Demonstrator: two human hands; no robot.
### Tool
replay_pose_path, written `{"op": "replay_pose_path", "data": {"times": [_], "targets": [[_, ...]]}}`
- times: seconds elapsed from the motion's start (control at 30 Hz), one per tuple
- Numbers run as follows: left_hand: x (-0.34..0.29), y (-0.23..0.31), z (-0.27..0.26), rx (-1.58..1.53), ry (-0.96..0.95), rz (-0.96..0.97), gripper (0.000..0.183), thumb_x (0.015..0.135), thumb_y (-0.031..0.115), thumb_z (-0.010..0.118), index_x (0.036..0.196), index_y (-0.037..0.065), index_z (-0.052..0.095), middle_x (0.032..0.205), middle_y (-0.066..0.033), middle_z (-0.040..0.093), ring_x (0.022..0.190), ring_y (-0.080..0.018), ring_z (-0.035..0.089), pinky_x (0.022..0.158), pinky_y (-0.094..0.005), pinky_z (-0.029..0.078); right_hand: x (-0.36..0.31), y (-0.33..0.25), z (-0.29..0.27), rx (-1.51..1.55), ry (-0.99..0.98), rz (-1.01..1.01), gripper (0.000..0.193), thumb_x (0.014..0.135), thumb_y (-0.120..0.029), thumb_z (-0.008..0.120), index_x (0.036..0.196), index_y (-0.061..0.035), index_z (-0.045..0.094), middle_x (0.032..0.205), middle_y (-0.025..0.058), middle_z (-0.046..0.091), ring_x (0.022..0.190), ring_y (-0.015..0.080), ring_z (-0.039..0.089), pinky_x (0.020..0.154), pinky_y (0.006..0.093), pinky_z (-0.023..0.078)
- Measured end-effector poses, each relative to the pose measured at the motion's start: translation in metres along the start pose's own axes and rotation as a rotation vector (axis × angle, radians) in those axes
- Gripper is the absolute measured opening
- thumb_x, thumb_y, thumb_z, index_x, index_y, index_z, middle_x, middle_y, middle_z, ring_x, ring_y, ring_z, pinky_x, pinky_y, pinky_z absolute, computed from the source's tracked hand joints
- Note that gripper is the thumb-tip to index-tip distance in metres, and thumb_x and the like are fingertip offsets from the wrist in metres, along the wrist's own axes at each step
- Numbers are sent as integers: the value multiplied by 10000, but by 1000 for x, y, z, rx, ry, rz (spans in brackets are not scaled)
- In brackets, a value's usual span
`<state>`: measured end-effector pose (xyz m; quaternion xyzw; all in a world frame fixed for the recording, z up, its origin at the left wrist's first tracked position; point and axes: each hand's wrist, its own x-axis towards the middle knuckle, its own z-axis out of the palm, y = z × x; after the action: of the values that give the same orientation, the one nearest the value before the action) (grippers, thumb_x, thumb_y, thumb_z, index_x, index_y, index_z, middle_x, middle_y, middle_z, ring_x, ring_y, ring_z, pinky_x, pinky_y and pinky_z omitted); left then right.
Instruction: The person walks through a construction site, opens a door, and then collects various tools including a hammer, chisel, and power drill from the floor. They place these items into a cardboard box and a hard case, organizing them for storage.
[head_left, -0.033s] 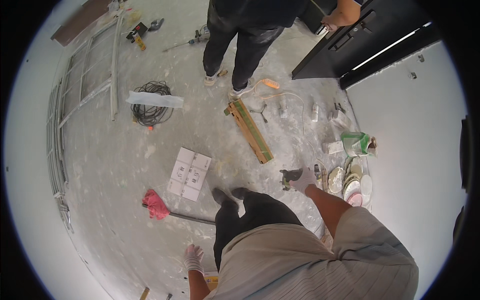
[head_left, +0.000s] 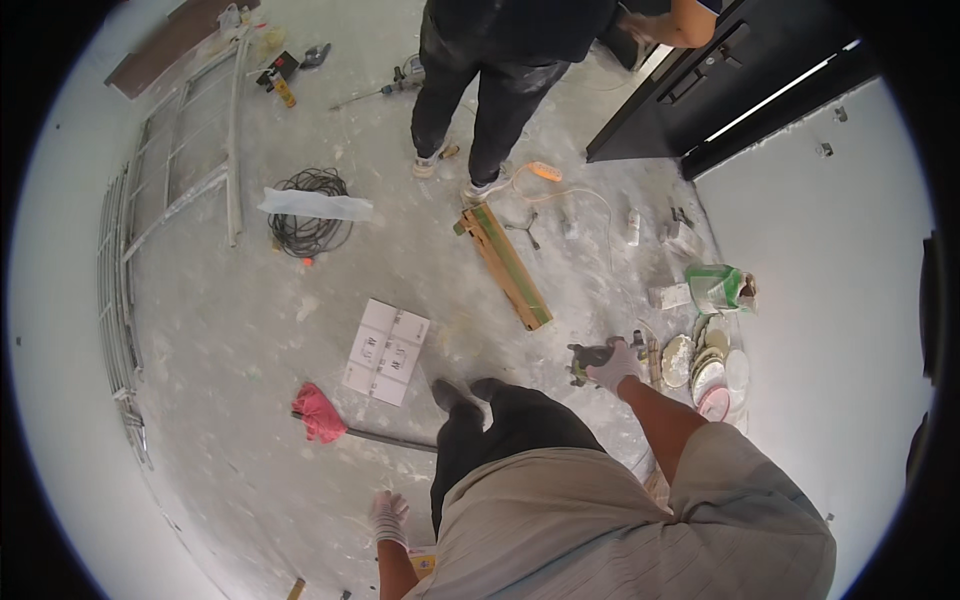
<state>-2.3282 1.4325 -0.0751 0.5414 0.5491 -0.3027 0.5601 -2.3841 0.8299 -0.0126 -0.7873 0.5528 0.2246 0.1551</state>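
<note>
My right hand (head_left: 612, 368), in a pale work glove, is closed on a black-and-green tool (head_left: 588, 360) held out over the floor to my right. The hand covers part of it, so its exact kind is unclear. My left hand (head_left: 389, 515), in a striped pale glove, hangs low at my left side. Its fingers are apart and it holds nothing. A yellow-and-white box (head_left: 423, 560) shows beside my left forearm, partly hidden by my shirt. Ahead of the left hand, a pink cloth (head_left: 319, 413) covers one end of a dark bar (head_left: 390, 438) lying near my feet.
A white carton (head_left: 386, 352) and a long brown cardboard package (head_left: 508, 268) lie ahead. A co-worker (head_left: 490, 90) stands beyond, near a black door (head_left: 700, 85). Coiled cable (head_left: 308, 232) lies left, metal frames (head_left: 180, 170) beyond it. Round discs (head_left: 708, 362) and a green-and-white bag (head_left: 718, 288) line the right wall.
The floor and things on it sit slightly further right in view. The co-worker's hand by the door has shifted. My hands keep nearly the same pose.
</note>
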Motion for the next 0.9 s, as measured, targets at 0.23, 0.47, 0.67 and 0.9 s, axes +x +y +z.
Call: {"op": "replay_pose_path", "data": {"times": [0.23, 0.47, 0.67, 0.9], "targets": [[34, 65, -15, 96, -35, 62, 402, 895, 254, 652, 1234, 56, 565, 1048, -143, 684, 632, -199, 593, 696, -420, 547, -18, 37, 35, 265, 144, -7, 1078, 590, -385, 859, 1475, -13, 369, 1201, 241, 598, 1086, 360, 639, 962, 410, 528], [46, 120, 2, 135, -81, 138, 468, 897, 266, 646, 1296, 46, 543, 1114, -185, 684, 790, -275, 687, 752, -443, 580, -37, 21, 26, 536, 118, -12, 1090, 569, -334, 859, 1489, 6, 384, 1110, 216, 665, 998, 323, 676, 888, 386, 559], [11, 116, 58, 195, -68, 136, 456, 900, 283, 651, 1275, 43, 551, 1111, -183, 686, 806, -291, 691, 759, -440, 587, 1, 42, 32, 360, 148, 128, 813, 534, -348, 892, 1168, 8, 530, 1041, 165, 649, 933, 283, 654, 842, 392, 548], [-7, 120, 95, 186, -1, 111, 433, 896, 272, 657, 1262, 64, 557, 1087, -176, 685, 819, -287, 673, 736, -455, 568, 45, 27, -6, 373, 53, 108, 788, 557, -355, 904, 1154, 35, 569, 1066, 202, 647, 987, 324, 648, 871, 416, 538]]}}
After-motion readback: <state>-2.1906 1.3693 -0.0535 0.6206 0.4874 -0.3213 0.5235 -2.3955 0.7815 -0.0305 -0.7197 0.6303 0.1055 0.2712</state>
